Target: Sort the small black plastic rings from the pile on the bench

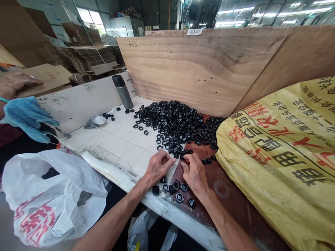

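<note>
A large heap of black plastic rings (172,120) spreads over the table top. At its near edge, my left hand (158,164) has its fingers curled, with the thumb stretched toward the right. My right hand (194,169) is just opposite, fingers bent and closed at the front rings. Whatever either set of fingertips grips is too small and covered to make out. Between my wrists and the table's front edge lie several loose black caps (179,197), some showing a pale cross-shaped inside.
A grey thermos (123,92) stands at the back left, near a small knotted bag (95,121). Wooden boards (196,69) wall the back. A yellow printed sack (277,157) bulges in from the right. White plastic bag (54,195) at left; another person's hand (19,83) and blue glove (28,115) beyond.
</note>
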